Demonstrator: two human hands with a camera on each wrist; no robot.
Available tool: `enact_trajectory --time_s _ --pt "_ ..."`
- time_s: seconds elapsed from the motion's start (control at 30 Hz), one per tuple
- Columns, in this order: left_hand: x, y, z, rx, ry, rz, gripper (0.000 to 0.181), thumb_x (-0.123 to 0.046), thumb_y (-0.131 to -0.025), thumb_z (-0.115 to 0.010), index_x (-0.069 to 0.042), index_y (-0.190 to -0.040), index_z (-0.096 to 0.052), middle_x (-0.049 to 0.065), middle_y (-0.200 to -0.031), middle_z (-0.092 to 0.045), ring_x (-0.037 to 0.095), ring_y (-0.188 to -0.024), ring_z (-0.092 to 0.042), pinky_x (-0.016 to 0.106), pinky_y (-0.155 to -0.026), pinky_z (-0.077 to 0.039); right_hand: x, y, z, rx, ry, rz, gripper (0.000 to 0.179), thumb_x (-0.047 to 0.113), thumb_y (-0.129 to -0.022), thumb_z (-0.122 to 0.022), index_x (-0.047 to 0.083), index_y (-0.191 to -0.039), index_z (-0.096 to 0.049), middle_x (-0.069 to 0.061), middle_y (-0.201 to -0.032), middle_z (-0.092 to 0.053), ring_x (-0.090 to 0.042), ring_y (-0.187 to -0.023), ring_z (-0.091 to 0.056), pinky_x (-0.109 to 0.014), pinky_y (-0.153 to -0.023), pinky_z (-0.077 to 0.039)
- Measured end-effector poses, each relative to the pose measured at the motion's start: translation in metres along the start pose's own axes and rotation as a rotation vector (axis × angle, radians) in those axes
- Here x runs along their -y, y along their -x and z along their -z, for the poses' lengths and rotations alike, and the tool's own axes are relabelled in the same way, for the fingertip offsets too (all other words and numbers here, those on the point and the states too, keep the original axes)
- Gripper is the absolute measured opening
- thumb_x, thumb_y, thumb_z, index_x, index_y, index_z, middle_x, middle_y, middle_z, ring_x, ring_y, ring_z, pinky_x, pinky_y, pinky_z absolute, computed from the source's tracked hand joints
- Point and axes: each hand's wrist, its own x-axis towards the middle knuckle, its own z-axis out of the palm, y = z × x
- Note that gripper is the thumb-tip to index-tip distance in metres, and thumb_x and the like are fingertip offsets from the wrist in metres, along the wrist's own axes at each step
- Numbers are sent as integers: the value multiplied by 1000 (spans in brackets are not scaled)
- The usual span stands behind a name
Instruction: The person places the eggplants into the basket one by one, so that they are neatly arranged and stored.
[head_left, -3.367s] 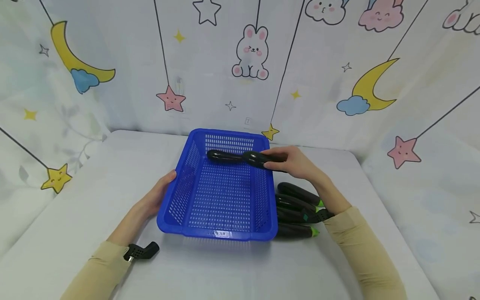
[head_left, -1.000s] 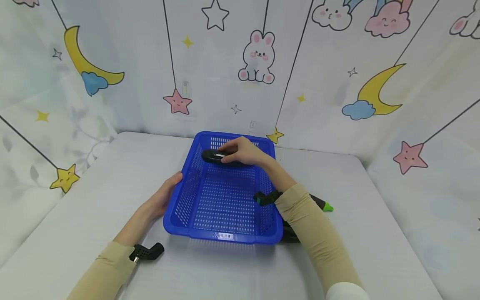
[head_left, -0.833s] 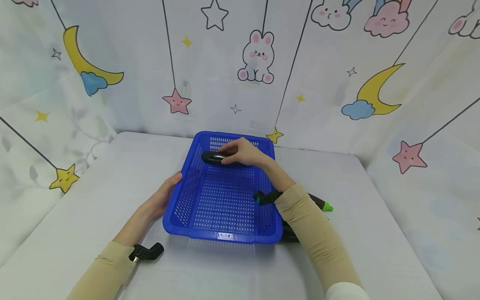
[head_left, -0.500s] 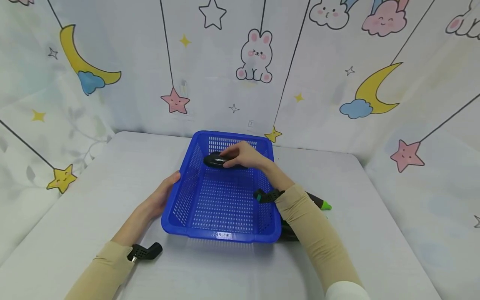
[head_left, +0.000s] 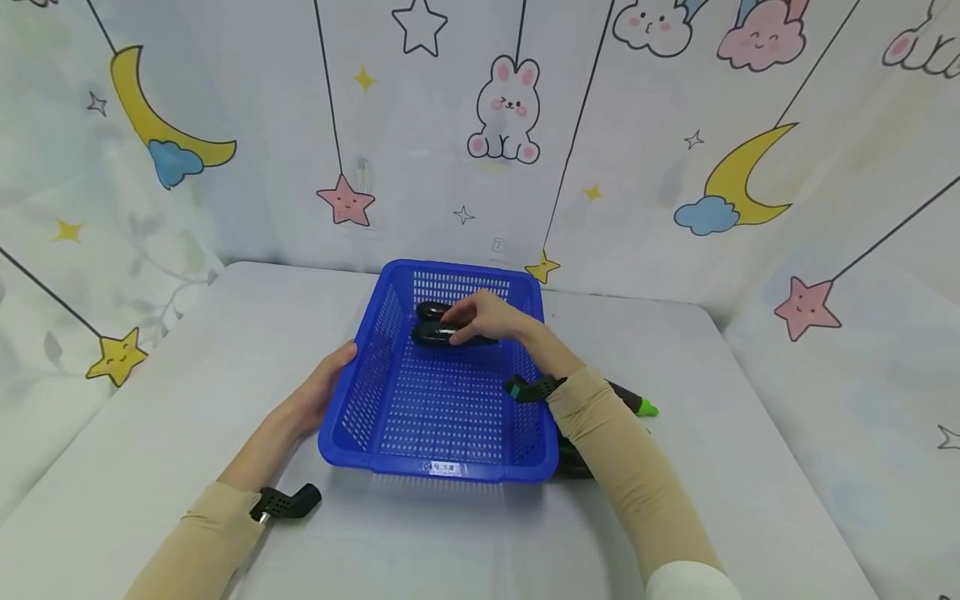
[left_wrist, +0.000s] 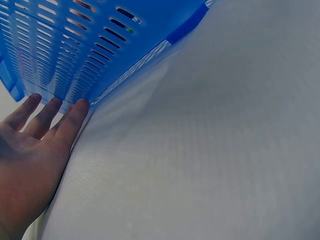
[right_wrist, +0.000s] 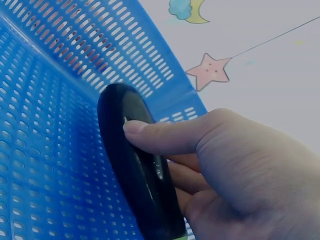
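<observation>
My right hand (head_left: 491,319) is inside the blue plastic basket (head_left: 491,474), gripping a dark, glossy eggplant (head_left: 430,335) that lies crosswise near the far end. In the right wrist view the thumb presses on top of the eggplant (right_wrist: 132,165), with the fingers round its other side. Just behind it lies a second eggplant (head_left: 431,311), partly hidden by the hand. At the basket's left side is my left hand (head_left: 320,387). From the left wrist, this hand (left_wrist: 40,155) shows extended fingers touching the outside of the perforated wall (left_wrist: 90,45).
More eggplants lie on the white table (head_left: 300,550) to the right of the basket. One green-tipped eggplant (head_left: 626,397) and another eggplant (head_left: 573,463) show around my right sleeve (head_left: 626,458). A patterned cloth backdrop (head_left: 420,150) rises behind the table.
My right hand has carried the eggplant leftward over the right rim into the basket, then drawn it slightly nearer, exposing the eggplant behind. The left hand stays against the basket's side.
</observation>
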Motion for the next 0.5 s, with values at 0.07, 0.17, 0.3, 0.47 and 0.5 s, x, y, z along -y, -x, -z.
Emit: enact_trajectory --time_s 0.07,0.17,0.3,0.47,0.5 --pt "0 0 0 4 -3 0 66 -53 -103 -32 -18 -155 -13 16 -130 -55 25 -105 -64 40 -84 -57 -2 0 0 6 11 -5 41 13 -83 -82 6 -121 -70 -8 -118 -72 -19 -109 -67 -38 -100 -51" --pt "0 0 0 8 -9 0 66 -53 -103 -32 -17 -155 -13 15 -130 -54 25 -106 -63 41 -85 -57 -4 0 -1 21 25 -19 41 13 -83 -82 6 -121 -70 -7 -119 -71 -18 -109 -67 -36 -99 -51" --pt "1 0 0 2 -16 6 69 -54 -102 -33 -16 -155 -12 15 -129 -55 25 -106 -64 41 -85 -57 -3 2 -1 36 46 -39 39 13 -84 -82 7 -120 -71 -6 -117 -72 -18 -108 -68 -36 -99 -52" --pt "0 1 -1 -11 -25 11 70 -55 -102 -33 -17 -156 -10 15 -131 -54 25 -107 -64 42 -86 -56 0 5 0 41 52 -47 38 11 -84 -81 6 -120 -70 -8 -118 -72 -19 -108 -67 -37 -100 -51" --pt "0 1 -1 -13 -26 12 70 -55 -102 -32 -17 -156 -10 15 -131 -53 25 -107 -63 42 -86 -56 1 5 0 41 52 -48 38 11 -84 -81 6 -121 -70 -8 -118 -72 -19 -109 -67 -37 -100 -51"
